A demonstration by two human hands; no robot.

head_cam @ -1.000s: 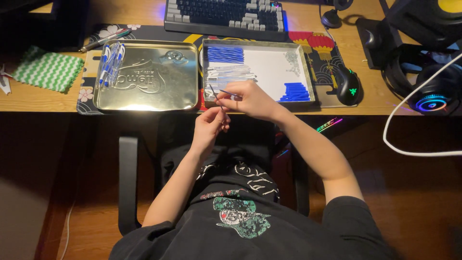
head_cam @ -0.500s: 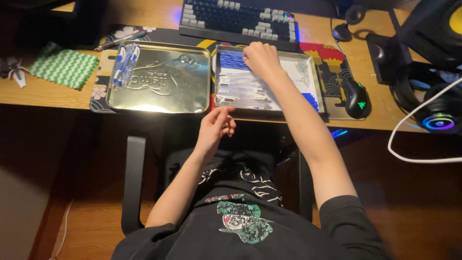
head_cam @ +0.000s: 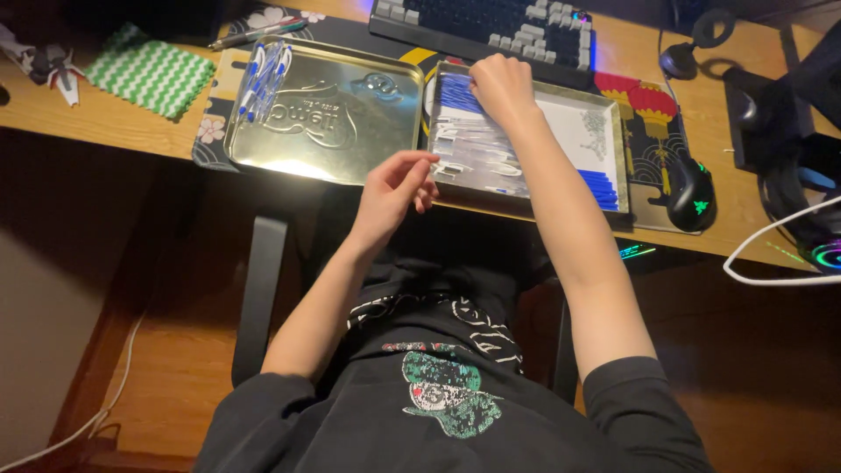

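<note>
My right hand (head_cam: 501, 88) reaches over the far left corner of an open metal tray (head_cam: 615, 131). Its bent fingers rest on a stack of blue paper strips (head_cam: 454, 95), and the fingertips are hidden. Pale strips (head_cam: 477, 153) fill the tray's middle, and more blue strips (head_cam: 600, 188) lie at its right. My left hand (head_cam: 394, 188) hovers at the tray's near left corner with its fingers loosely curled and the thumb out, and I see nothing in it. The embossed tin lid (head_cam: 324, 118) lies to the left with a few blue-and-white strips (head_cam: 263, 74) on it.
A keyboard (head_cam: 491, 22) lies behind the tray. A black mouse (head_cam: 692, 193), headphones (head_cam: 819, 175) and a white cable (head_cam: 771, 258) are at the right. A green-and-white zigzag cloth (head_cam: 149, 74) and a pen (head_cam: 258, 33) lie at the left. The desk edge is just above my lap.
My right hand left the strip that both hands pinched near the desk edge and reached to the tray's far left corner. My left hand rose toward the tray's near corner.
</note>
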